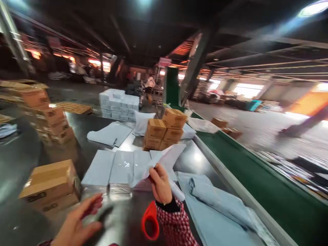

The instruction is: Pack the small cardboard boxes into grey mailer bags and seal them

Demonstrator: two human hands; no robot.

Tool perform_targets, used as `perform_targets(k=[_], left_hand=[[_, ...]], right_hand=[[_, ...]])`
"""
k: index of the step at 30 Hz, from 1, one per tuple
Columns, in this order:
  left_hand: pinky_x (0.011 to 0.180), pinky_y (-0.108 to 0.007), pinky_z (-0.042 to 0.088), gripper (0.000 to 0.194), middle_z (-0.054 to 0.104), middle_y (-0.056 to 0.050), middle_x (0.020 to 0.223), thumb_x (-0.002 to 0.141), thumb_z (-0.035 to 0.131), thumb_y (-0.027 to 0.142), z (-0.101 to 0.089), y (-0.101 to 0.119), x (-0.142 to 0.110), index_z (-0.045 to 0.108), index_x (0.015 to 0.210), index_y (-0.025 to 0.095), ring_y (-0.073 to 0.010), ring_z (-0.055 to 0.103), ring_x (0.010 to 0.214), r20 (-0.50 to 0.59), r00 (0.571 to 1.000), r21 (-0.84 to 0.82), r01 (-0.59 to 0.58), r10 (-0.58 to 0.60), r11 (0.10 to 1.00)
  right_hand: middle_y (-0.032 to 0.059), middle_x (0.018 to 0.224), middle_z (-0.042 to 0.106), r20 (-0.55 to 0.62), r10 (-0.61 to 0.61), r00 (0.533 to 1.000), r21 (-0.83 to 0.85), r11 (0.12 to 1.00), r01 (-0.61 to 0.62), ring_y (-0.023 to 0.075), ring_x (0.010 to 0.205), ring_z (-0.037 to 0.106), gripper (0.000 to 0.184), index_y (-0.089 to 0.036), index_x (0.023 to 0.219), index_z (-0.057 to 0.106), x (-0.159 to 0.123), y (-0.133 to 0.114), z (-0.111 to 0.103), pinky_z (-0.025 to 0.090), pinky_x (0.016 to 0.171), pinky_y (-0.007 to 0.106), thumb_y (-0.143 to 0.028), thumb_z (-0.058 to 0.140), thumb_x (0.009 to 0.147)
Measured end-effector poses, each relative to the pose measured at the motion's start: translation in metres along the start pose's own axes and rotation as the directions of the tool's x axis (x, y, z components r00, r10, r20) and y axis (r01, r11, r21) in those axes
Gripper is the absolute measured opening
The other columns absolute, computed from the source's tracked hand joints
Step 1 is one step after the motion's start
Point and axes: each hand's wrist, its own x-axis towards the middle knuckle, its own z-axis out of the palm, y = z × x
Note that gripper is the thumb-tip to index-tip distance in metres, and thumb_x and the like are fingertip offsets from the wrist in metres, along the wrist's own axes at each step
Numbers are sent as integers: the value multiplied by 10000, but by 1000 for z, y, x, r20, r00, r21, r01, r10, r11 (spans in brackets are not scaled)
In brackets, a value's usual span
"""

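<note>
My right hand [161,183], in a red-and-white checked sleeve, pinches a thin white mailing bag [170,155] that fans out above and behind the fingers. My left hand [79,220] is held over the table at the lower left, fingers apart and nothing in it. Just beyond both hands lies a row of flat white packs in clear wrap [122,167], partly covered by the bag. Beside my right forearm is a red ring-shaped object [150,221], perhaps a tape dispenser. Light grey mailing bags [212,212] lie to the right, the top one folded over.
A closed cardboard box [51,184] sits at the left, with stacked cartons [55,123] behind it. Small brown boxes [164,128] are piled ahead, near more white bags [111,133]. A green conveyor belt [238,164] runs along the table's right side. White bundles [119,104] stand farther back.
</note>
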Motion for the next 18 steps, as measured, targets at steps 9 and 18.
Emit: perform_targets(k=[9,18], left_hand=[[881,-285,573,378,760,-78,1006,975,470,472,-126,2,-43,731,1071,217,-219,708,966,-251,966,122,-22,52,992],[791,-241,556,298,775,-2,1003,846,570,469,-263,-88,-163,723,1017,278,-217,721,912,-568,784,161,405,-251,900]], right_hand=[[-80,451,437,614,109,782,-317,941,118,99,414,388,484,-231,688,464,-65,16,244,331,465,238,-681,561,838],[-49,573,456,905,181,385,-364,799,479,110,579,425,305,-214,608,411,-134,57,424,284,562,240,-300,512,883]])
